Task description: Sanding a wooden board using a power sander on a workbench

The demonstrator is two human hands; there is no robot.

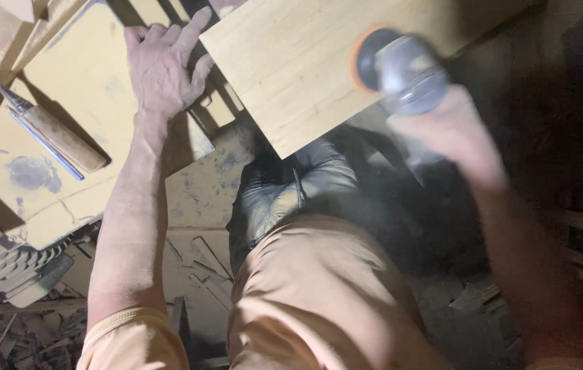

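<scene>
A pale wooden board (291, 62) lies tilted across the top middle of the head view. My right hand (452, 130) grips a grey power sander (404, 68) whose round orange-rimmed disc rests against the board's right side; hand and tool are blurred. My left hand (162, 62) lies flat with fingers spread, pressing at the board's left edge where it meets a yellowish wooden surface (79, 82).
A chisel with a wooden handle (55, 133) lies on the yellowish surface at left. Below are my tan trousers (312, 294) and a dark dusty shoe (271, 192). Wood scraps and shavings (24, 336) cover the floor. Dark clutter fills the right side.
</scene>
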